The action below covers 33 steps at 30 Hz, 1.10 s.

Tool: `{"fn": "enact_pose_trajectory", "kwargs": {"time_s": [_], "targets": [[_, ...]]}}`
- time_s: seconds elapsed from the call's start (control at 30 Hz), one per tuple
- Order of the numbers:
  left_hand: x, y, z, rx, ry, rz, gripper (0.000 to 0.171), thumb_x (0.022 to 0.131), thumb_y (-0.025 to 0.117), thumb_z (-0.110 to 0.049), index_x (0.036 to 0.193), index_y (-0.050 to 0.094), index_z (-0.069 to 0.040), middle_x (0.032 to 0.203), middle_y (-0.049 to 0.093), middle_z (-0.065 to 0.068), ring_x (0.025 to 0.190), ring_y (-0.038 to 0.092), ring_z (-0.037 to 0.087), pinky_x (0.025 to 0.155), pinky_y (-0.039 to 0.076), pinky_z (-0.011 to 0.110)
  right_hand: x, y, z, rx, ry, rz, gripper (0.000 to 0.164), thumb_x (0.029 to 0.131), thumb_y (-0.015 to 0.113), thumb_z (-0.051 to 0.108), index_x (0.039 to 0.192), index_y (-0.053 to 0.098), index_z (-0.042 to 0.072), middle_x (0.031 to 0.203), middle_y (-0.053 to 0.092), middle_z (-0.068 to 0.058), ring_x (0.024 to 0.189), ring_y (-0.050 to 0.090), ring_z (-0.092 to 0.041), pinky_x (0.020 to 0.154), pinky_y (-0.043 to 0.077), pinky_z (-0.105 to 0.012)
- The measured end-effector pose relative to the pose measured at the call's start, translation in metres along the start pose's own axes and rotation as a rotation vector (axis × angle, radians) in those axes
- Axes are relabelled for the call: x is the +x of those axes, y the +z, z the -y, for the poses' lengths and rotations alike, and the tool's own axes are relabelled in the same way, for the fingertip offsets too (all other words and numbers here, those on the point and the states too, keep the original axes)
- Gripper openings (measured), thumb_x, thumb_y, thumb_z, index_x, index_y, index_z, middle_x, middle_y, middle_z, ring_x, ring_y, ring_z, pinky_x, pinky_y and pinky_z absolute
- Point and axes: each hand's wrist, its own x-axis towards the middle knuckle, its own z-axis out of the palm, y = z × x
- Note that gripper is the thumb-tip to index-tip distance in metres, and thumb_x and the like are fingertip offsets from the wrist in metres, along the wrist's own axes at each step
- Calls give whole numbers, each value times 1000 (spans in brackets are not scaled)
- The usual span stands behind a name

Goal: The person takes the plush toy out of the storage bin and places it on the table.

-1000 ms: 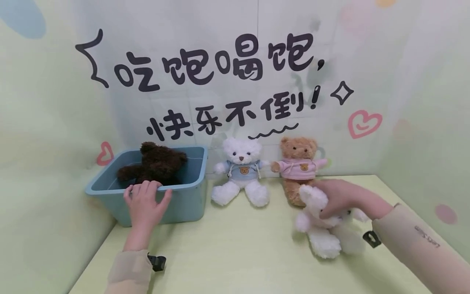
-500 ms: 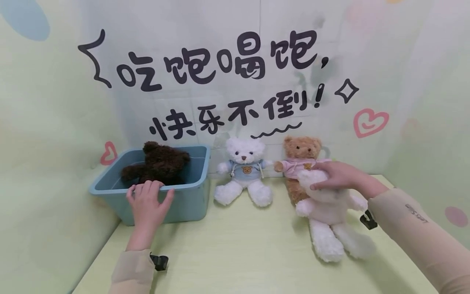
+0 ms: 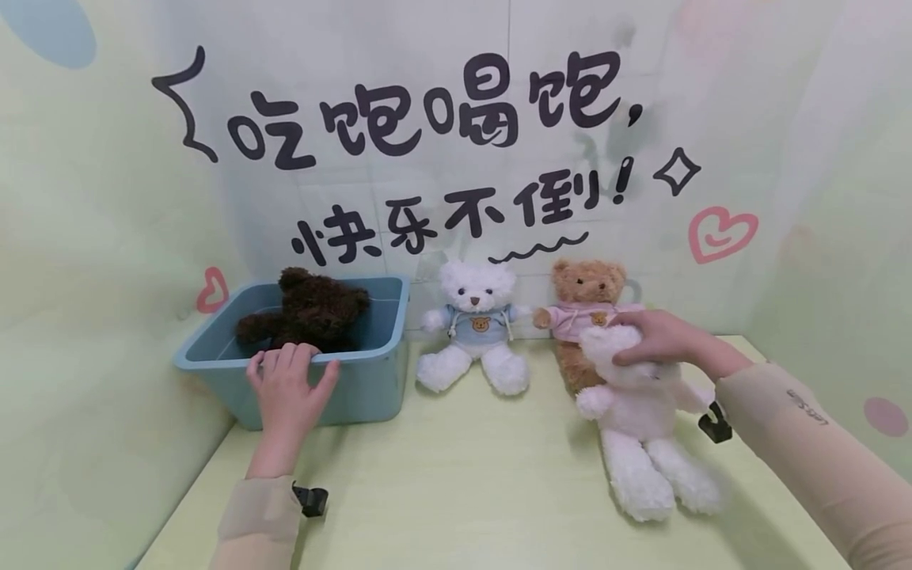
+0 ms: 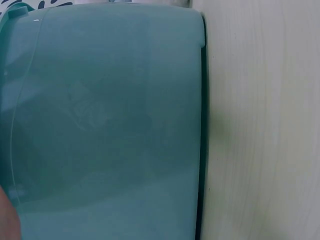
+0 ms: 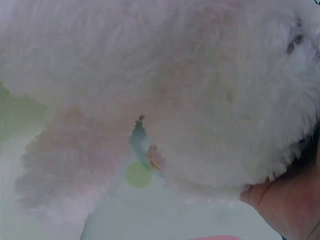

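My left hand holds the front rim of a blue plastic bin, fingers hooked over the edge. Inside the bin sits a dark brown teddy bear. The left wrist view is mostly the outer wall of the bin. On the right, my right hand grips a white teddy bear by the head, hiding part of its face. This bear wears no clothes, and its legs hang toward the table. Close up in the right wrist view, white fur fills most of the picture, with part of my hand at lower right.
A white teddy bear in a blue hoodie sits against the back wall beside the bin. To its right, a light brown bear in a pink hoodie is partly covered by the held bear. Printed walls enclose the table on three sides.
My right hand has moved up slightly with the bare white bear, which now hangs more upright with its legs stretched lower. My left hand stays on the bin rim.
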Motion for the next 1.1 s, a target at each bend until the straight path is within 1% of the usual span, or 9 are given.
{"fn": "enact_pose_trajectory", "kwargs": {"time_s": [0.13,0.3,0.47,0.6,0.73,0.9,1.0,1.1], "targets": [[1,0,1,-3,-1,-2,36,78,56,-41,85,54,-6,79,49,10,82,40,32,92,14,52,-1,-2,2,5,20,20,60,69,68,45,116,55,10,115,53,-19,104,50,-36,85,37,-47],[1,-1,-1,-1,-2,12,35,78,57,-41,85,54,-7,78,49,9,82,40,32,91,14,53,2,-2,2,-29,43,49,62,73,59,54,116,54,9,114,54,-16,103,50,-33,85,37,-47],[-1,-2,-2,3,-1,17,35,78,57,-42,86,54,-7,79,48,9,83,40,32,91,14,53,9,-2,4,-62,21,43,63,76,55,56,114,55,6,113,55,-15,101,51,-32,84,37,-47],[-1,-2,-2,-1,-1,12,35,78,57,-42,86,54,-7,79,48,9,83,40,32,92,13,53,12,-4,7,-62,32,49,66,76,54,57,115,55,4,111,56,-13,99,53,-30,83,38,-46],[-1,-1,-1,-5,-5,11,35,78,57,-41,85,54,-7,79,48,9,83,40,32,92,13,53,15,-7,10,-57,61,75,68,74,53,61,115,55,6,111,56,-11,98,53,-27,82,39,-45],[-1,-1,-1,-4,-4,12,35,78,57,-42,85,54,-8,79,48,9,82,40,32,92,13,53,21,-16,13,-70,79,91,70,74,51,62,116,54,7,112,55,-14,97,53,-28,80,40,-45],[-1,0,0,-4,0,7,35,78,57,-42,85,53,-8,78,48,8,82,40,32,92,13,53,27,-26,19,-83,65,80,70,74,53,61,117,54,6,113,55,-15,100,52,-30,82,39,-46],[-1,0,1,-8,1,2,35,78,57,-41,85,54,-8,78,48,8,82,40,32,92,14,53,36,-37,29,-91,39,71,68,74,54,59,118,53,6,115,54,-14,102,51,-31,83,38,-46]]}}
